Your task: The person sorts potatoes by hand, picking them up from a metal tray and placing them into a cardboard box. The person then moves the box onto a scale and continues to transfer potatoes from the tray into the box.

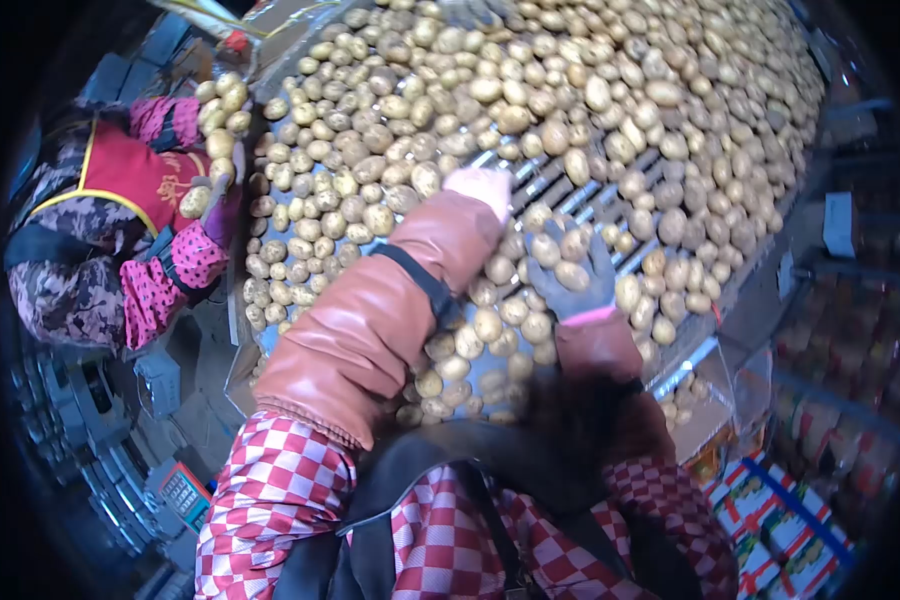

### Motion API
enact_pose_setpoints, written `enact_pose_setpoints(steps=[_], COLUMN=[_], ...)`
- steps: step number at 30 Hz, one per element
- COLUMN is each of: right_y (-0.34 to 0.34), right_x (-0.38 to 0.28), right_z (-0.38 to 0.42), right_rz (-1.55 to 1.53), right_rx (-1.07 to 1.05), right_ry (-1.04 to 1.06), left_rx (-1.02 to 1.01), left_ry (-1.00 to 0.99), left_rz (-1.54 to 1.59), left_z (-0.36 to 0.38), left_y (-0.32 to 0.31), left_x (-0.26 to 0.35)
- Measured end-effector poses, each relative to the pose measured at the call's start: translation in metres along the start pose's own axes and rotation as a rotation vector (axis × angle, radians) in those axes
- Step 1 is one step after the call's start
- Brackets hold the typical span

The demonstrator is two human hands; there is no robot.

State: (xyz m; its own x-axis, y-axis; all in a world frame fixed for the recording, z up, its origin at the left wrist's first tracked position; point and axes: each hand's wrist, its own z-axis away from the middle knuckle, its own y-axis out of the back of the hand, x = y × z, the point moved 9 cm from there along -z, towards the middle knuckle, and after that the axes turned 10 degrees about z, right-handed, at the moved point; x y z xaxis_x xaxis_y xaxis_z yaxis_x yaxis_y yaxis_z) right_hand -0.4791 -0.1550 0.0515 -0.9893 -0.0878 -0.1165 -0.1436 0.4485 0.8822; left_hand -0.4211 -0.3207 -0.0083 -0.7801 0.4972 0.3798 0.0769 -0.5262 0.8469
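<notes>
Many pale brown potatoes [410, 105] cover a wide table in front of me. My right hand [582, 290], in a grey glove with a pink cuff, cradles several potatoes [570, 275], its fingers curled up around them. Reaching further out across the table, my left hand [482, 188] is over the potatoes beside a slatted metal grate [595, 200]. Only its pale pink wrist end shows clearly; the fingers are hidden or blurred, so what it touches I cannot make out.
At left, a co-worker in a red apron [135, 170] holds several potatoes [220, 120] against the body. Another gloved hand [470, 12] is at the table's far edge. Printed cartons [780, 520] stand low at right, and grey crates [90, 420] at lower left.
</notes>
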Motion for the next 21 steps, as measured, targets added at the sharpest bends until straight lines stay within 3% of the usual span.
enact_pose_setpoints(steps=[1,3,5,6,7,9,10,11,14,15,16,17,18,20,21], right_y=[-0.006,-0.004,-0.006,-0.006,-0.006,-0.009,-0.003,-0.008,-0.022,0.006,-0.025,-0.054,-0.047,-0.021,-0.013], right_x=[0.005,0.019,0.019,0.014,0.009,-0.002,-0.007,-0.016,-0.042,-0.067,-0.078,-0.096,-0.110,-0.146,-0.165], right_z=[0.011,0.011,0.013,0.013,0.012,0.015,0.013,0.018,0.033,0.024,0.033,0.047,0.050,0.031,0.027], right_rz=[-0.004,-0.523,-0.997,-1.186,-1.297,-1.296,-0.822,-0.829,-1.086,-1.107,-1.379,-1.623,-1.446,-1.170,-1.029], right_rx=[0.069,0.012,-0.003,-0.003,-0.010,-0.062,-0.093,-0.107,-0.048,0.060,-0.094,-0.267,-0.089,-0.135,-0.114], right_ry=[0.035,-0.202,-0.404,-0.469,-0.506,-0.519,-0.363,-0.339,-0.456,-0.372,-0.620,-0.884,-0.953,-0.640,-0.496], left_rx=[0.012,0.140,0.012,0.143,0.171,-0.160,0.055,-0.065,0.080,0.122,0.471,0.525,0.522,0.587,0.458], left_ry=[0.022,-0.003,0.202,0.193,0.034,-0.090,-0.024,-0.098,0.216,0.315,-0.128,-0.205,-0.220,-0.355,-0.331], left_rz=[-0.003,0.249,0.848,1.140,1.442,1.778,1.699,1.824,2.034,2.045,1.574,0.796,0.964,1.298,1.405], left_z=[0.006,0.031,0.066,0.067,0.082,0.105,0.143,0.152,0.204,0.209,0.227,0.235,0.238,0.264,0.267], left_y=[0.004,0.028,0.026,0.007,0.005,-0.034,-0.006,-0.024,-0.040,-0.062,-0.050,-0.037,-0.049,-0.049,-0.069], left_x=[-0.002,-0.008,-0.024,-0.044,-0.037,-0.035,-0.015,-0.011,0.007,-0.001,-0.004,-0.006,-0.024,-0.043,-0.056])
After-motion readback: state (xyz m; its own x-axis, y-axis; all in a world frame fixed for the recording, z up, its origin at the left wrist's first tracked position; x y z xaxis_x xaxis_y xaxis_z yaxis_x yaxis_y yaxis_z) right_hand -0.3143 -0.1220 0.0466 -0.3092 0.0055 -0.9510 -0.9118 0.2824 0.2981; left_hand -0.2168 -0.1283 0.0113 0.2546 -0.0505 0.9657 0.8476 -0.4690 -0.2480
